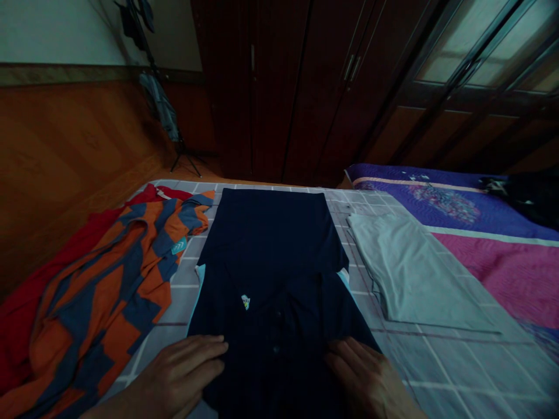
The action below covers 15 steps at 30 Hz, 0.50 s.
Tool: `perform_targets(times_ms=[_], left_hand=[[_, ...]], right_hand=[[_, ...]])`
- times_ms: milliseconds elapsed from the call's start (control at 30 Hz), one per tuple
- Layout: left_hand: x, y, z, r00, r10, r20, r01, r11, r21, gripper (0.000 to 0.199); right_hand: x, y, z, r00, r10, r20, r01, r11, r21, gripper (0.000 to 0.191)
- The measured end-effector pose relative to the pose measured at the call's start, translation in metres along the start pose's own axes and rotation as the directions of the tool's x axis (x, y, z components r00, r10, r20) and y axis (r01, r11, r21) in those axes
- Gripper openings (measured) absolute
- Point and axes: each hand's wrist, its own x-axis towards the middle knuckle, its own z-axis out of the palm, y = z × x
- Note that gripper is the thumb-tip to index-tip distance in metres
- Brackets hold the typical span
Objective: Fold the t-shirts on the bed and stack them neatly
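Observation:
A dark navy shirt (271, 233) lies spread on the bed, its far part smooth and squared off. Nearer to me it shows a small white and yellow logo, dark buttons and light blue trim at both sides. My left hand (179, 372) rests palm down on the shirt's left edge, with its fingers stretched over the cloth. Across from it, my right hand (362, 372) lies on the right edge, fingers slightly bent against the fabric. The cloth under both palms is hidden.
An orange and blue patterned garment (126, 279) overlaps a red one (13, 314) on the left. At right is a folded pale grey garment (414, 267), beside a purple and pink bedcover (493, 256). Beyond the checked sheet (437, 364) stand a dark wardrobe (279, 87) and a coat stand (151, 58).

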Motion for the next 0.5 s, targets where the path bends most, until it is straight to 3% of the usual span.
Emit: perform_targets(times_ms=[133, 233, 367, 500], left_hand=[[0.000, -0.002, 0.000, 0.996, -0.083, 0.026, 0.085, 0.994, -0.073, 0.047], [-0.006, -0.002, 0.006, 0.990, -0.116, 0.081, 0.120, 0.992, -0.047, 0.062], [-0.010, -0.003, 0.012, 0.996, -0.068, 0.057, 0.067, 0.998, 0.015, 0.070], [-0.009, -0.008, 0.006, 0.998, -0.048, 0.037, 0.052, 0.993, -0.104, 0.063]], right_hand=[[0.008, 0.007, -0.007, 0.996, 0.089, 0.024, -0.091, 0.985, 0.144, 0.036], [0.007, 0.007, -0.006, 0.994, 0.099, 0.045, -0.104, 0.987, 0.124, 0.035], [0.000, 0.003, 0.002, 0.999, 0.030, 0.018, -0.031, 1.000, 0.008, 0.046], [-0.002, 0.006, 0.001, 0.999, 0.036, -0.007, -0.035, 0.998, 0.060, 0.033]])
